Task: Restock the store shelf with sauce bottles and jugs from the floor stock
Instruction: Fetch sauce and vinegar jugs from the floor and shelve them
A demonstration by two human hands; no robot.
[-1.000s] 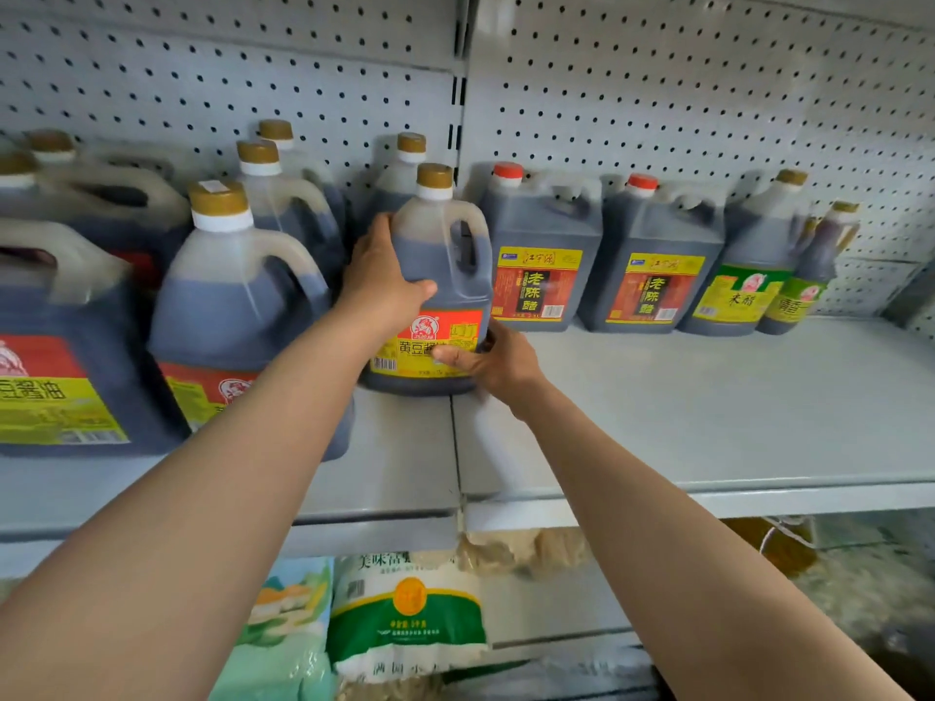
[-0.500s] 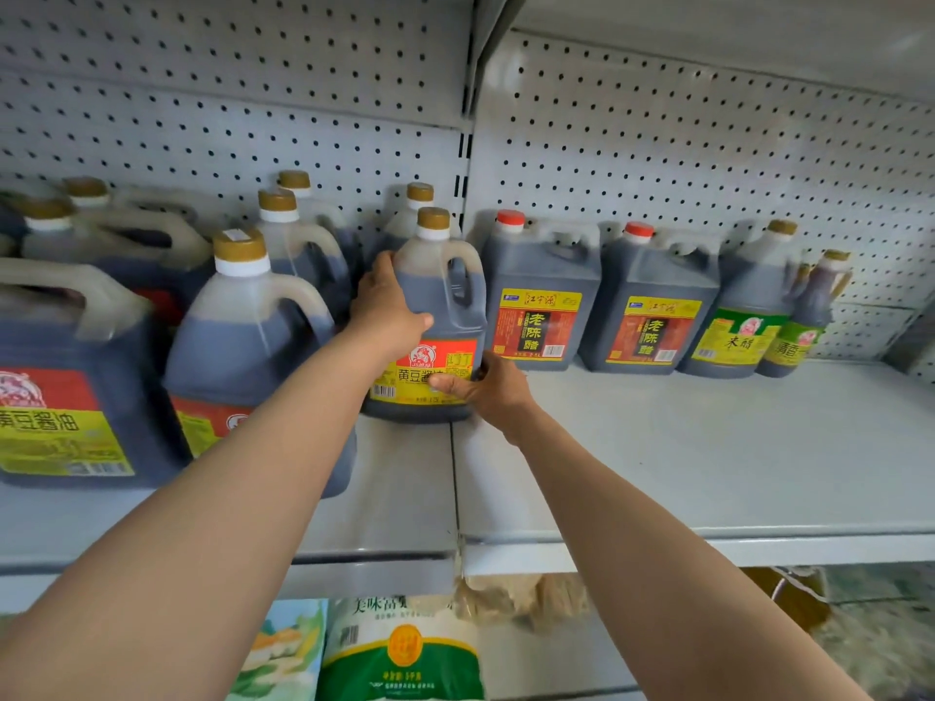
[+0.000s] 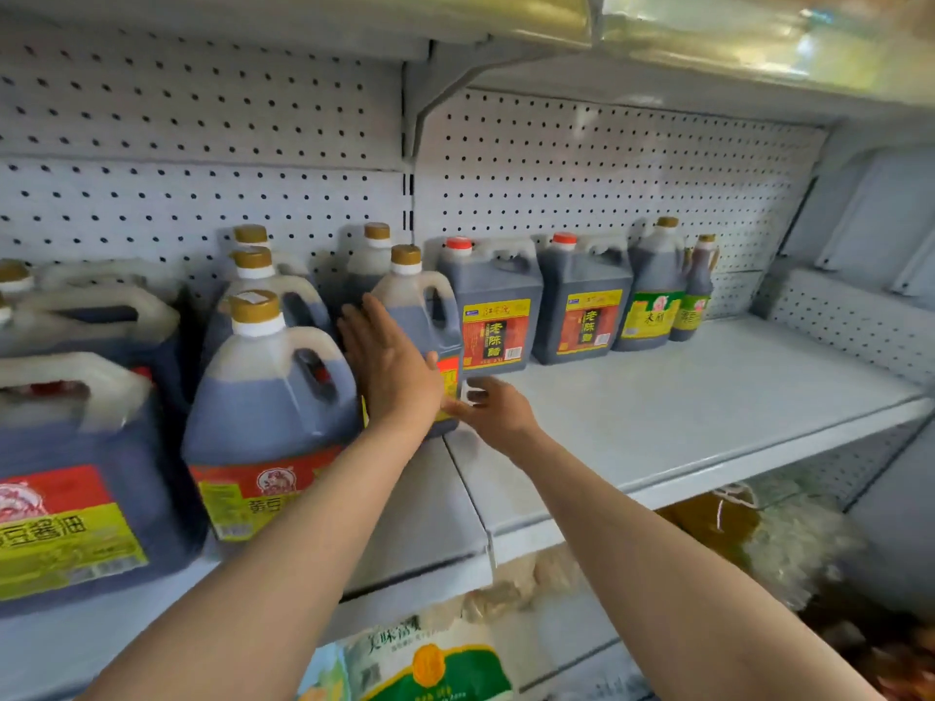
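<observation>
Standing on the shelf (image 3: 683, 407), the brown jug (image 3: 420, 316) sits just left of the red-label jug (image 3: 493, 316), with another jug right behind it. The left hand (image 3: 389, 366) lies flat with straight fingers against the brown jug's side, and the right hand (image 3: 493, 407) is loose near its bottom, holding nothing. To do this well, push gently and keep the brown jug straight up, so it lines up beside the red-label jug without bumping it.

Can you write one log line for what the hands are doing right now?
left hand: open, flat by jug | right hand: open, at its base | jug: upright on shelf
</observation>
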